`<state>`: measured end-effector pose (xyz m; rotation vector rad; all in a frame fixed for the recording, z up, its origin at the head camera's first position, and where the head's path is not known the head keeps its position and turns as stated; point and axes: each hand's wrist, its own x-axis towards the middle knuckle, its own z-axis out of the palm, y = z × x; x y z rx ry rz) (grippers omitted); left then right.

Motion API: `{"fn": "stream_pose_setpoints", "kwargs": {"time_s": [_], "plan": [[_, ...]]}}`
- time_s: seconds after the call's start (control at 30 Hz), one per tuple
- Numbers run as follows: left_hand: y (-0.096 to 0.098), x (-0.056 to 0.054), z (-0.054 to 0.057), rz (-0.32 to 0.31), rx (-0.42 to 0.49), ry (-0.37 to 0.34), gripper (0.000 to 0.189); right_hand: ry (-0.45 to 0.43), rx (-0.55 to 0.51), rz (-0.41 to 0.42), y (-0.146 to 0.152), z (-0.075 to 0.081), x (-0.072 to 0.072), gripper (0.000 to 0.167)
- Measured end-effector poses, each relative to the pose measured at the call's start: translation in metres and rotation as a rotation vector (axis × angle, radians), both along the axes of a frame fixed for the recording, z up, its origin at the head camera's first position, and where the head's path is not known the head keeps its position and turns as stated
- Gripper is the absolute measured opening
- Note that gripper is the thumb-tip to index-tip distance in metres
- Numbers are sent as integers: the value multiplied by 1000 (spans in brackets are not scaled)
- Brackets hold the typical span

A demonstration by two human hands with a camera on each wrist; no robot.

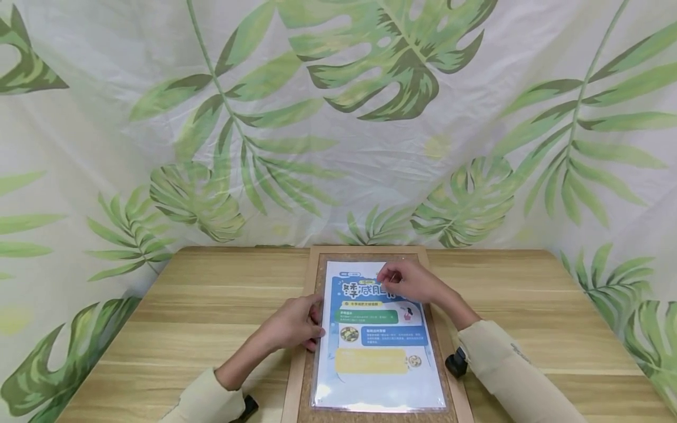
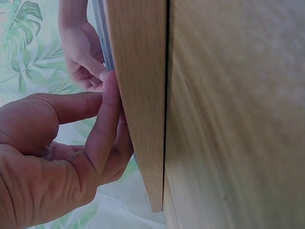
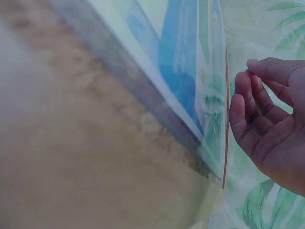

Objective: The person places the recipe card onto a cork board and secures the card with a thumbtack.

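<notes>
A printed sheet in a clear, shiny cover (image 1: 378, 385) lies on a wood-framed cork board (image 1: 312, 416). My left hand (image 1: 296, 322) is at the sheet's left edge, its bent fingers touching there beside the wooden frame (image 2: 138, 95). Over the upper right of the sheet, my right hand (image 1: 409, 281) covers part of the large title. Its thumb and index fingertips meet while the other fingers curl inward, as the right wrist view shows. I cannot tell whether something small is between those fingertips.
The board lies on a wood-grain table (image 1: 227, 282), its top end near the table's far edge. A leaf-patterned curtain (image 1: 370, 164) hangs behind and at both sides. Dark wrist devices (image 1: 456, 363) sit under both sleeves.
</notes>
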<state>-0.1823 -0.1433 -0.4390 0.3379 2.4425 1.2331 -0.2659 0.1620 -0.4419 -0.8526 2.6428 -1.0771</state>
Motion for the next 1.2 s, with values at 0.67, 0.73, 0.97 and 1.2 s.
{"fn": "stream_pose_setpoints", "kwargs": {"time_s": [0.67, 0.73, 0.97, 1.2], "plan": [[1, 0, -2, -5, -30, 13, 56, -38, 41, -28, -35, 0, -16, 13], [2, 1, -1, 1, -28, 6, 57, -39, 49, -35, -37, 0, -17, 13], [2, -1, 1, 6, -47, 5, 53, -52, 57, -22, -43, -2, -23, 14], [2, -3, 2, 2, -66, 5, 48, -61, 71, -35, -45, -3, -30, 12]]}}
